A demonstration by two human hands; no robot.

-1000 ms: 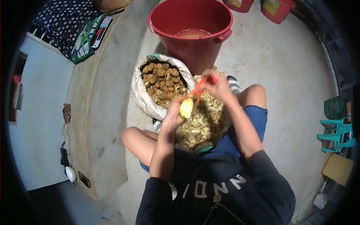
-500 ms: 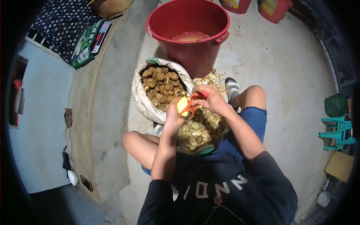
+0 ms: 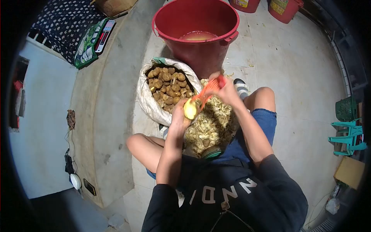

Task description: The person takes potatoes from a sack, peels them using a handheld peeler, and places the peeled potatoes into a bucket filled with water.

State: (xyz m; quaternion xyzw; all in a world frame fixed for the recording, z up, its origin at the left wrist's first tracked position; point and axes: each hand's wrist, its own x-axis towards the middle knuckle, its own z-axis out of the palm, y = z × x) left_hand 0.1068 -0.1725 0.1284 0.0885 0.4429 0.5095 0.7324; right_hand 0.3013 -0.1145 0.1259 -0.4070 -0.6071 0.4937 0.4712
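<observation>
My left hand (image 3: 179,114) is closed around a partly peeled potato (image 3: 190,110), its yellow flesh facing up. In my right hand (image 3: 227,92) is an orange-red peeler (image 3: 210,88), blurred by motion, its lower end at the potato's far right side. Under both hands lies a heap of potato peels (image 3: 210,125), with one small brown potato (image 3: 206,142) on top near my lap. Just ahead on the left, an open white sack (image 3: 146,101) holds many unpeeled potatoes (image 3: 166,87).
A large red tub (image 3: 195,50) with some cloudy liquid stands beyond the sack. Two smaller red buckets (image 3: 284,11) are at the far edge. A digital scale (image 3: 103,38) rests on the raised ledge (image 3: 112,116) at left. Teal stools (image 3: 348,135) stand at right.
My right hand has swung up and away with the peeler, towards the tub. The potato in my left hand has turned slightly and shows more yellow flesh.
</observation>
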